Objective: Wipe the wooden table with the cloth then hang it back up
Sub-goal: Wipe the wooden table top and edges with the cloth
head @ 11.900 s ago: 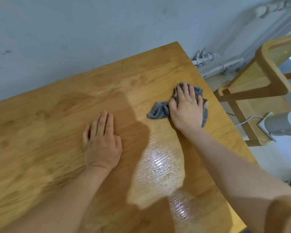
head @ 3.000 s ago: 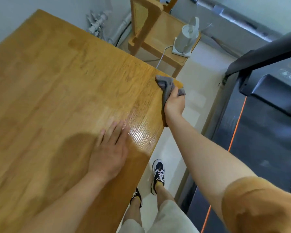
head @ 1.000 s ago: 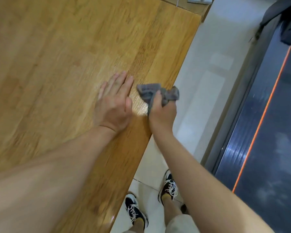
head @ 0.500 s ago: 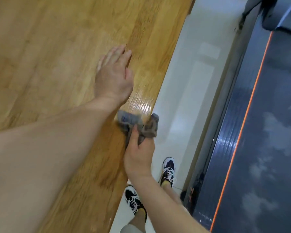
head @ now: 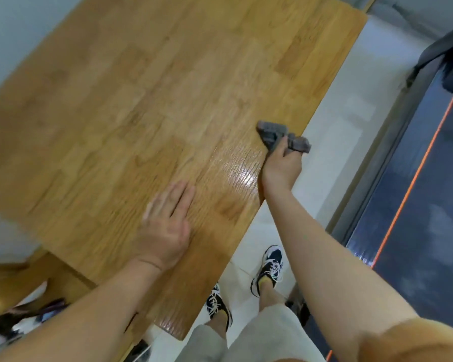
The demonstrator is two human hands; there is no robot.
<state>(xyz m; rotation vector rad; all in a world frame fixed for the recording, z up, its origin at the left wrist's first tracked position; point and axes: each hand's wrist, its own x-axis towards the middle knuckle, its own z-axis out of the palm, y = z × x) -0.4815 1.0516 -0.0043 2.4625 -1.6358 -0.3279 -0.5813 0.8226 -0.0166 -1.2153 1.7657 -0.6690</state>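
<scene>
Plain wooden tabletop, glossy wet patch seen near the right edge, where a cloth is draped over; left hand laid flat on it.

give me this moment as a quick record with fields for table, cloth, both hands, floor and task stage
table: wooden, with a wet sheen near its edge
cloth: grey, bunched, on the table's edge, part of it past the edge
left hand: flat on the table, fingers straight
right hand: grips the cloth
floor: shoes on pale floor tiles beside the table
stage: wiping; cloth not yet hung up
</scene>
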